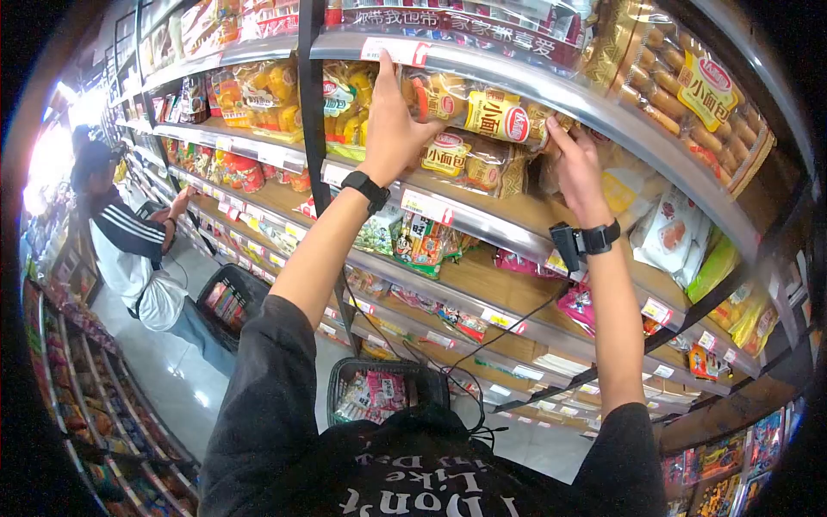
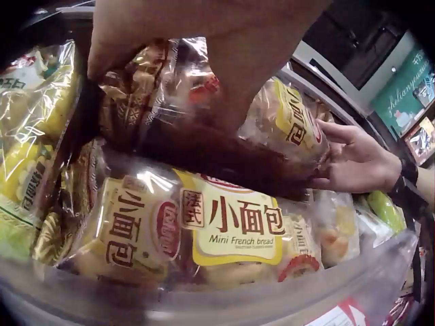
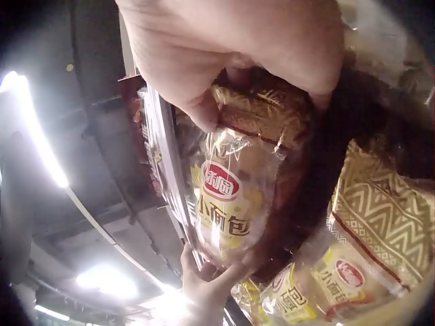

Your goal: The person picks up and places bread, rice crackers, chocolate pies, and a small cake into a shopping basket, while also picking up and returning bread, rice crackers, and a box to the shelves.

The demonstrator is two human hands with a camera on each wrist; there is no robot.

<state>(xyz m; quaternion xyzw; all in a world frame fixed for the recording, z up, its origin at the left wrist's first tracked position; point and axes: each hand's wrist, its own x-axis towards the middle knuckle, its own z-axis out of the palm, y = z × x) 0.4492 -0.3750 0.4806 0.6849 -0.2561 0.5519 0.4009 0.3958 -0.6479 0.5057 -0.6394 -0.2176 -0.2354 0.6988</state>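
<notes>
A clear bag of small bread rolls point(image 1: 482, 116) with a yellow label lies on top of other such bags on a high shelf. My left hand point(image 1: 392, 129) reaches up over the shelf rail point(image 1: 603, 112) and grips the bag's left end. In the left wrist view the left hand point(image 2: 204, 41) covers the bag point(image 2: 197, 102), which sits above a bag point(image 2: 231, 224) marked "Mini French bread". My right hand point(image 1: 573, 164) holds the bag's right end. From the right wrist, the right hand point(image 3: 238, 47) pinches the bag point(image 3: 231, 204) between thumb and fingers.
Shelves of packaged snacks run down the aisle on both sides. Another person point(image 1: 129, 233) in a striped jacket bends at the shelves on the left. A black basket point(image 1: 228, 297) stands by them. A second basket of packets point(image 1: 379, 388) sits on the floor below my arms.
</notes>
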